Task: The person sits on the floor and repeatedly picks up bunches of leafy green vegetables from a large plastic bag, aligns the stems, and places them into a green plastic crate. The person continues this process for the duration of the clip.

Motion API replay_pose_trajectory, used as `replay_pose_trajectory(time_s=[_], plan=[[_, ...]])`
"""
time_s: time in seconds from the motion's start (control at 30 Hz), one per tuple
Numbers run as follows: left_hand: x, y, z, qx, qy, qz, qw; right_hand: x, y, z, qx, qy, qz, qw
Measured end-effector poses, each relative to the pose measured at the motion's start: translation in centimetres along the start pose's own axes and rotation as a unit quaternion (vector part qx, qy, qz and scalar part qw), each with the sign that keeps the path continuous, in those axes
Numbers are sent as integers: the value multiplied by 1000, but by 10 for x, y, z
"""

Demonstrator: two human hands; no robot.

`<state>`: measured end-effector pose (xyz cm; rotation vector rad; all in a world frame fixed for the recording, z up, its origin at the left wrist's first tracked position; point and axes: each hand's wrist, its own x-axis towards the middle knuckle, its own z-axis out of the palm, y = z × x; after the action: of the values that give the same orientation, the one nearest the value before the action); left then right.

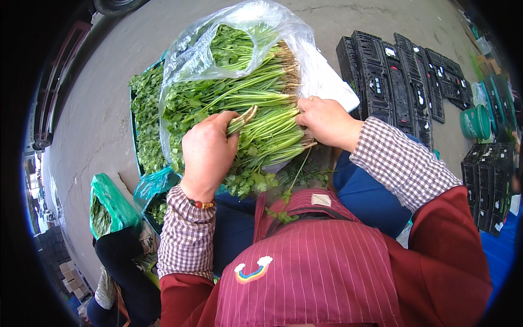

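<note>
A large heap of coriander (261, 98) lies before me, leaves to the left and pale brown roots to the right. My left hand (210, 145) is closed around a small bunch of coriander stems (245, 118), whose root ends stick out past the thumb. At the right side of the heap, my right hand (325, 120) pinches coriander at the root ends; its fingertips are partly hidden. A clear plastic bag (179, 61) surrounds the far part of the heap. One loose sprig (300, 171) hangs over my apron (306, 269).
More coriander (147, 118) fills a teal-edged container at the left. A green bag of leafy vegetables (116, 204) stands near another person's leg (122, 253). Black plastic crates (376, 86) are at the right, with a green bucket (475, 122) and more stacked crates (484, 184) beyond.
</note>
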<state>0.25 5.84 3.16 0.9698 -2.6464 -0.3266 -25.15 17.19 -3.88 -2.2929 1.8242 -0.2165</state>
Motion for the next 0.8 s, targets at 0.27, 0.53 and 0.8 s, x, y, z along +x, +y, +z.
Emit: replay_pose_trajectory(time_s=[0.27,0.53,0.8], plan=[[3,12,-34,-119,38,40,991,8,4,-65,519,-89,-36,850],[16,7,8,-232,-107,97,962,27,-11,-43,596,-26,50,801],[26,-14,22,-532,-242,-164,795,29,-3,-53,653,44,181,734]])
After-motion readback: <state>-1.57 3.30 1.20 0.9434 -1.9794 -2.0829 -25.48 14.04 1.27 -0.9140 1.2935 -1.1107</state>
